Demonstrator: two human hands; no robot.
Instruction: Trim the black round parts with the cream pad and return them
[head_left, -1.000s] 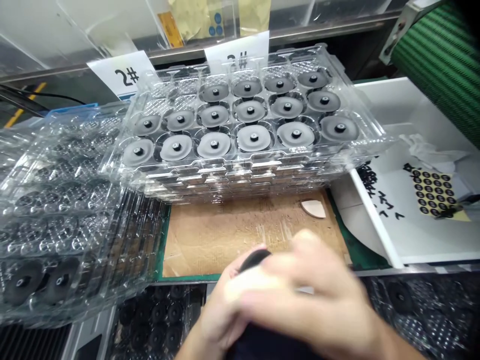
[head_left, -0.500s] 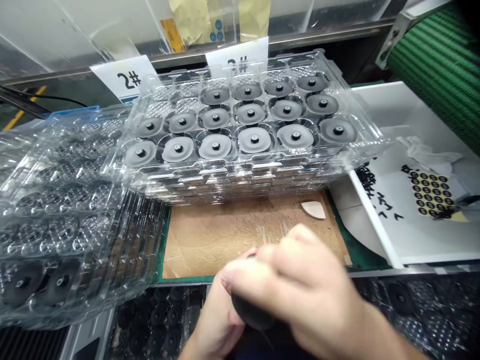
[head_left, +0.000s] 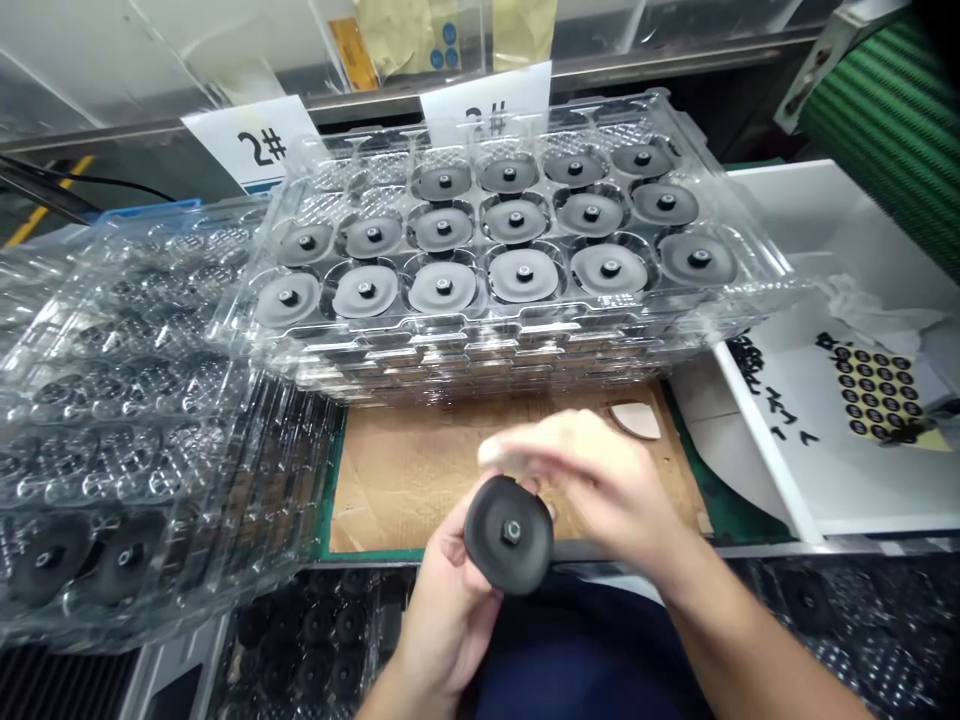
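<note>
My left hand (head_left: 450, 600) grips a black rounded-square disc (head_left: 495, 560) by its edge, the dished face with a central metal nut turned up toward me. Just above and to the right of it is my right hand (head_left: 592, 480), slightly blurred, with its fingers stretched out to the left and nothing visible in them. Whether its fingertips touch the disc's far edge I cannot tell. Beyond both hands, a clear plastic tray (head_left: 517, 325) on top of a stack carries rows of similar grey-black discs (head_left: 525, 275); some pockets at its back left hold none.
Cardboard (head_left: 405, 480) covers the worktop under the hands. More clear trays (head_left: 150, 430) are stacked at the left. A white bin (head_left: 840, 500) on the right holds small black pieces and a sheet of round black stickers (head_left: 877, 392). A green ribbed roller (head_left: 885, 140) stands at back right.
My right hand has lifted off the disc and moved up and back, its fingers straightening. The disc, earlier mostly covered, now shows its face in my left hand.
</note>
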